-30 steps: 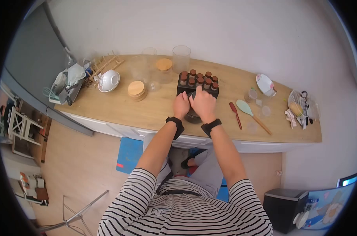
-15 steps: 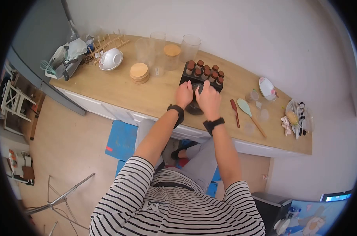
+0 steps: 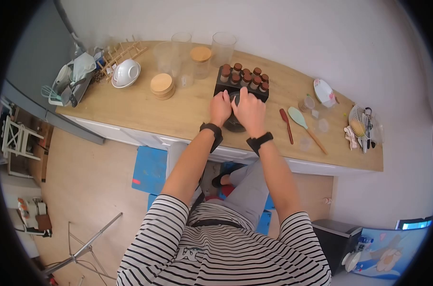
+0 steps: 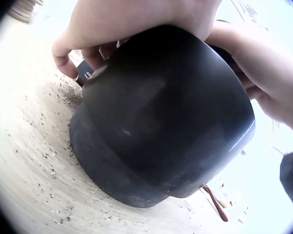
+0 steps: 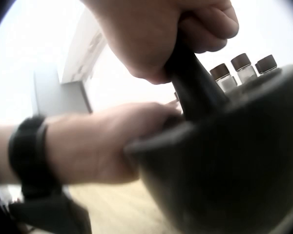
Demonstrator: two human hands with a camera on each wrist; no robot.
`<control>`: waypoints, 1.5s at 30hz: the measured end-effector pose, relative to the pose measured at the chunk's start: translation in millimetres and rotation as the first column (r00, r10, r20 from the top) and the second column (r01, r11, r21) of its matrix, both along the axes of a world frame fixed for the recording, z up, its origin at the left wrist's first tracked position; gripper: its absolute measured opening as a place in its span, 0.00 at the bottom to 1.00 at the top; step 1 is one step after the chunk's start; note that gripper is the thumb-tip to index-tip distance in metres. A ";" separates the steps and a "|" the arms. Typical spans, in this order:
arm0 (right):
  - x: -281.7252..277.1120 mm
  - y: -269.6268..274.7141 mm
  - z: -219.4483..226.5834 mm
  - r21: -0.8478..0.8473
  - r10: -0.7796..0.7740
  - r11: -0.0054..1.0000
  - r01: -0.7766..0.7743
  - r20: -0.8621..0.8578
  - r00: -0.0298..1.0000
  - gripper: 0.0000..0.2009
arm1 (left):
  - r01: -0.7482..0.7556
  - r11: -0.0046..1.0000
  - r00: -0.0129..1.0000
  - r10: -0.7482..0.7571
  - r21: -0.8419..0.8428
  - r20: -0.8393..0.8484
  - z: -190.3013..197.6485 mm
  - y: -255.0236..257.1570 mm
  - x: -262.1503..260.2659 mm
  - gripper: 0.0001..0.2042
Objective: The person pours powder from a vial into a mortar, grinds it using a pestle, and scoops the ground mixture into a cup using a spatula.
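Observation:
A dark mortar (image 3: 234,126) stands near the counter's front edge, just before a black spice rack (image 3: 222,87). My left hand (image 3: 220,108) grips its left side, thumb over the rim and fingers around the outside. In my right hand (image 3: 250,112) is a black pestle (image 5: 194,83), its upper end wrapped by the fingers and its lower end down inside the bowl. The bowl's contents are hidden. Dark crumbs (image 4: 49,156) lie scattered on the counter around the mortar's base in the left wrist view.
Several brown-capped jars (image 3: 246,76) fill the rack. To the right lie a red spatula (image 3: 286,126) and a mint spoon (image 3: 297,117) with a wooden handle. Leftward are a wooden-lidded canister (image 3: 162,86), white bowls (image 3: 125,74) and tall clear glasses (image 3: 224,47).
The head view shifts, so the counter sits higher in it than a second ago. Both hands keep their hold on the mortar and pestle, with only slight movement of the right hand.

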State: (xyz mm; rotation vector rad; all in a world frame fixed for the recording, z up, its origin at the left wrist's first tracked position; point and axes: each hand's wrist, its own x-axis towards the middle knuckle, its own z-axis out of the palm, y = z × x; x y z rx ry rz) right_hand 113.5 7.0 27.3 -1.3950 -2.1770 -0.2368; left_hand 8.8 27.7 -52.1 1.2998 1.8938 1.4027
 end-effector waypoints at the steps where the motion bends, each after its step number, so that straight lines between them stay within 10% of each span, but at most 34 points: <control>1: 2.3 14.7 6.2 -0.103 -0.056 0.993 0.055 -0.008 0.998 0.15 | 0.001 1.000 1.000 -0.001 0.010 -0.015 -1.8 0.6 0.0 0.19; 10: 18.5 -44.2 -8.6 -0.134 -0.051 0.989 0.061 0.078 0.996 0.15 | -0.028 0.999 1.000 0.028 -0.022 -0.003 2.1 -2.9 2.5 0.18; 19: 25.9 41.4 -2.5 -0.227 -0.152 0.963 0.146 -0.011 0.988 0.15 | -0.013 1.000 1.000 0.013 -0.028 -0.003 2.8 -3.5 0.4 0.18; 26: 13.6 -40.5 -7.9 -0.073 0.038 0.997 -0.035 0.047 0.998 0.15 | -0.039 0.999 0.999 0.039 0.015 0.002 3.3 -5.1 3.2 0.20; 34: 35.4 45.6 2.0 -0.332 -0.176 0.930 0.158 -0.023 0.984 0.16 | -0.003 1.000 1.000 0.003 0.014 0.010 -1.4 -0.9 0.4 0.18; 40: 11.9 -40.4 -2.9 -0.061 0.012 0.998 -0.007 0.089 0.996 0.15 | -0.042 0.999 0.999 0.041 -0.032 -0.021 5.3 -2.9 2.6 0.19; 45: 11.2 34.1 6.8 -0.215 -0.109 0.971 0.104 -0.013 0.994 0.16 | -0.031 0.999 0.999 0.030 -0.022 -0.037 3.3 -3.4 2.5 0.18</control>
